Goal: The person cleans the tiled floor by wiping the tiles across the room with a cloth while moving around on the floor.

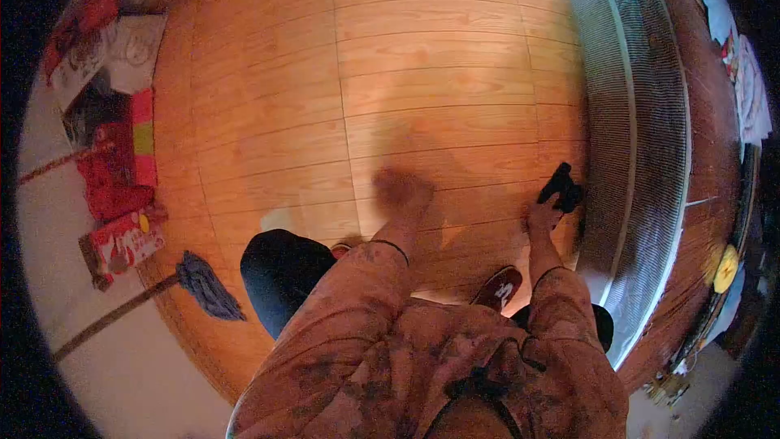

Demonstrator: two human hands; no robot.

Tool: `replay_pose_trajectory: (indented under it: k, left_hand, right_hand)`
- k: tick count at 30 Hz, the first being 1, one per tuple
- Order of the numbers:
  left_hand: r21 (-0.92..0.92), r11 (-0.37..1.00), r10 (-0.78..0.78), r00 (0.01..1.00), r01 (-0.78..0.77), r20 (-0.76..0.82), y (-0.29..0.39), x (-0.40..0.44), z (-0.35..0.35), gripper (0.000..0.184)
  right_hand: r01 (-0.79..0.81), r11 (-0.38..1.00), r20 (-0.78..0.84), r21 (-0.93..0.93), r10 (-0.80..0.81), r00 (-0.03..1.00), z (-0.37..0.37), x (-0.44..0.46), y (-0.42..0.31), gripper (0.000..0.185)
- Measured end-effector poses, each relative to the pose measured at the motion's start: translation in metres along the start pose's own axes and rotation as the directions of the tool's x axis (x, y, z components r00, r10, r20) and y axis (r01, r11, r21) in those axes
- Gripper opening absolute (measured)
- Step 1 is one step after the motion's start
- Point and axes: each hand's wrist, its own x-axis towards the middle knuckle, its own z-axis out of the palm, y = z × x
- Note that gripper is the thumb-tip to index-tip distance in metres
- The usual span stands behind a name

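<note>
Above the wood-pattern floor (439,49), my left hand (400,189) is smeared by motion, and its fingers cannot be made out. On the right, my right hand (543,215) grips a black object (560,187) with a narrow upper end, close to the ribbed grey surface. What exactly the black object is cannot be told. Below my hands show a dark red shoe (497,288) with a white mark and my dark-clad knee (280,272).
At the left edge lie red bags and papers, a red and white box (126,244) and a bundled grey cloth (209,286). A long ribbed grey surface (605,114) curves down the right side, with a brown wooden surface (707,122) and a yellow item (725,269) beyond.
</note>
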Motion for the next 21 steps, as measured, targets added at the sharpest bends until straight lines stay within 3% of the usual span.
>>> replay_pose_trajectory:
  k: [1, 3, 5, 7, 8, 10, 12, 15, 18, 21]
  left_hand:
    - [0.101, 0.965, 0.241, 0.970, -0.242, 0.023, 0.014, 0.003, -0.040, 0.117]
    - [0.282, 0.842, 0.474, 0.880, -0.460, 0.022, 0.043, 0.026, -0.089, 0.111]
    - [0.425, 0.776, 0.515, 0.857, -0.467, 0.001, 0.071, 0.056, -0.138, 0.108]
    - [0.534, 0.684, 0.543, 0.836, -0.497, 0.081, 0.068, 0.092, -0.196, 0.112]
    - [0.634, 0.622, 0.506, 0.854, -0.460, 0.123, 0.058, 0.117, -0.212, 0.116]
    - [0.650, 0.614, 0.553, 0.831, -0.447, 0.049, 0.014, 0.158, -0.226, 0.126]
    - [0.664, 0.538, 0.617, 0.779, -0.520, 0.110, -0.019, 0.166, -0.238, 0.135]
    - [0.647, 0.561, 0.579, 0.803, -0.517, 0.139, -0.012, 0.155, -0.242, 0.141]
    - [0.652, 0.542, 0.608, 0.783, -0.530, 0.132, -0.017, 0.160, -0.240, 0.144]
    - [0.673, 0.554, 0.513, 0.838, -0.489, 0.187, -0.009, 0.157, -0.245, 0.144]
  right_hand:
    - [-0.077, 0.997, 0.047, 0.017, 0.077, 0.996, 0.003, -0.016, -0.011, 0.079]
    - [-0.167, 0.985, 0.112, 0.051, 0.160, 0.981, 0.002, -0.036, -0.045, 0.092]
    - [-0.139, 0.987, 0.144, 0.081, 0.126, 0.981, -0.008, -0.044, -0.086, 0.102]
    - [0.091, 0.996, -0.067, -0.002, -0.090, 0.994, 0.014, -0.043, -0.129, 0.089]
    - [0.261, 0.924, -0.145, 0.281, -0.228, 0.963, 0.014, -0.047, -0.151, 0.076]
    - [0.517, 0.677, -0.294, 0.524, -0.426, 0.856, 0.012, -0.065, -0.203, 0.059]
    - [0.679, 0.522, -0.369, 0.516, -0.580, 0.726, 0.006, -0.088, -0.261, 0.049]
    - [0.901, 0.322, -0.468, 0.290, -0.774, 0.427, 0.003, -0.106, -0.311, 0.048]
    - [0.754, 0.150, -0.250, 0.640, -0.887, 0.389, -0.039, -0.104, -0.333, 0.050]
    - [0.333, 0.253, 0.113, 0.908, -0.915, 0.388, -0.157, -0.098, -0.331, 0.043]
